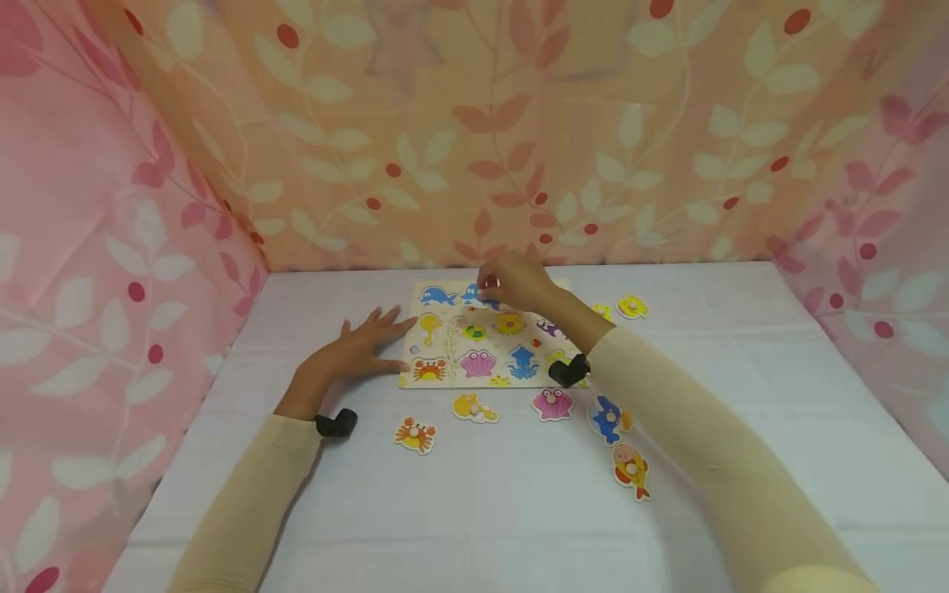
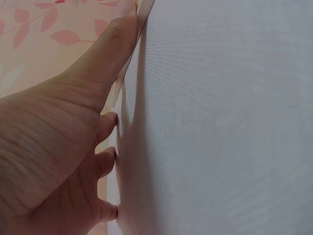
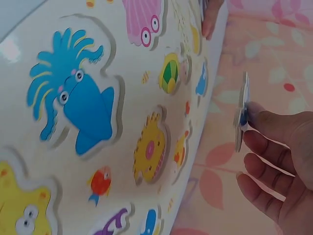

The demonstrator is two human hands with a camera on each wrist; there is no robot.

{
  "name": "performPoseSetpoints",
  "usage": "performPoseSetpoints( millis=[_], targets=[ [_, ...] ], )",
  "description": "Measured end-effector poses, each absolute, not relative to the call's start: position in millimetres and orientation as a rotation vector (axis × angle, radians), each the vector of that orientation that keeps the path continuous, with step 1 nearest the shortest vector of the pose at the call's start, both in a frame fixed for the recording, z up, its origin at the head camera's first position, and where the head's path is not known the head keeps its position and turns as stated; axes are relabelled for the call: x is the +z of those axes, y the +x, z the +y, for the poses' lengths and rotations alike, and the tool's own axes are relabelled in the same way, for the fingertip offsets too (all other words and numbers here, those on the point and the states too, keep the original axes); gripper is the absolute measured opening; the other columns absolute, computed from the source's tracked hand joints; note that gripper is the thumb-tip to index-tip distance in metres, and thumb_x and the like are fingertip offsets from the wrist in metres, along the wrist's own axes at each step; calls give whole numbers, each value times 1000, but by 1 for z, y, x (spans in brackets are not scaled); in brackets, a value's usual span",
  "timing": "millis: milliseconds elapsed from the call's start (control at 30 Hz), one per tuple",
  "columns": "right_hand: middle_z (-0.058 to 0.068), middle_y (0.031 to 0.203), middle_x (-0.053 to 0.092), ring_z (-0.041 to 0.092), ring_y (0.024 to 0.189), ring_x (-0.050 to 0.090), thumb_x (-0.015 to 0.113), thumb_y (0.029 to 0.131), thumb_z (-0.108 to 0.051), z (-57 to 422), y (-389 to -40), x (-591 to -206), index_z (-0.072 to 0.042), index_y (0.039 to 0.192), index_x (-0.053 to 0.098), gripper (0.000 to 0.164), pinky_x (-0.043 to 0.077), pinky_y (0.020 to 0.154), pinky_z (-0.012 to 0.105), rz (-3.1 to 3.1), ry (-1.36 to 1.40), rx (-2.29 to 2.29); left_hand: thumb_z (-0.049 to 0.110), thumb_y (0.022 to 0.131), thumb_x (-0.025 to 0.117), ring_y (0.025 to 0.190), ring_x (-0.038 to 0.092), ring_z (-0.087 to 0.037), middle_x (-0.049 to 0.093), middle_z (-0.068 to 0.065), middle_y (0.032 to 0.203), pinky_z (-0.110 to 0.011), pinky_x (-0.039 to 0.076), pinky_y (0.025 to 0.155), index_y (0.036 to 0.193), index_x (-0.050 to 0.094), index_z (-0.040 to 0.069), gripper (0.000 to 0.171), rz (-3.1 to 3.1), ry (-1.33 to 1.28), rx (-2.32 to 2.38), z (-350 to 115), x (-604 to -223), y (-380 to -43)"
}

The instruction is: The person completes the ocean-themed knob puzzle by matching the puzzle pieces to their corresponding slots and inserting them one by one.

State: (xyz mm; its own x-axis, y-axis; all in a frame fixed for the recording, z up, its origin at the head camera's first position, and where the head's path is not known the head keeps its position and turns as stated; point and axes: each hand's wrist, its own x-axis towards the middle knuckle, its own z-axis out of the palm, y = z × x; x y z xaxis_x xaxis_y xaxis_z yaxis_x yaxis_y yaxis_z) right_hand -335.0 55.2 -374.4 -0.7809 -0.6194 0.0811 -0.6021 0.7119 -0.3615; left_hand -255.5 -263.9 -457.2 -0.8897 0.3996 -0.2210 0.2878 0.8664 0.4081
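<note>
My right hand (image 1: 519,282) pinches a blue dolphin puzzle piece (image 1: 471,294) over the top row of a wooden sea-animal board (image 1: 504,344). In the right wrist view, the dolphin piece (image 3: 241,117) shows edge-on between thumb and fingers, clear of the board's surface. My left hand (image 1: 359,346) lies spread at the board's left edge, with the thumb near the lower left corner. In the left wrist view, its fingertips (image 2: 113,154) are right along that edge. Recesses on the board show pictures such as a crab (image 1: 429,370), a pink shell (image 1: 478,363) and a blue squid (image 1: 522,362).
Loose knobbed pieces lie in front of the board: a crab (image 1: 415,435), a yellow seahorse (image 1: 475,408), a pink shell (image 1: 552,404), a blue piece (image 1: 606,419) and a fish (image 1: 631,471). Yellow pieces (image 1: 633,307) lie to its right. Patterned cloth (image 1: 474,165) stands behind the white tabletop.
</note>
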Motion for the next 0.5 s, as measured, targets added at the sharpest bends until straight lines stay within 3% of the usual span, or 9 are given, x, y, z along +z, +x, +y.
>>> performPoseSetpoints(
  millis=[500],
  targets=[
    [-1, 88, 70, 18, 84, 59, 78, 91, -26, 16, -356, -399, -16, 99, 80, 12, 49, 75, 32, 2861, -1077, -562, 68, 82, 70, 156, -5, -38, 8, -6, 171, -78, -8, 109, 161, 26, 39, 95, 2740, 510, 530, -262, -456, -255]
  ],
)
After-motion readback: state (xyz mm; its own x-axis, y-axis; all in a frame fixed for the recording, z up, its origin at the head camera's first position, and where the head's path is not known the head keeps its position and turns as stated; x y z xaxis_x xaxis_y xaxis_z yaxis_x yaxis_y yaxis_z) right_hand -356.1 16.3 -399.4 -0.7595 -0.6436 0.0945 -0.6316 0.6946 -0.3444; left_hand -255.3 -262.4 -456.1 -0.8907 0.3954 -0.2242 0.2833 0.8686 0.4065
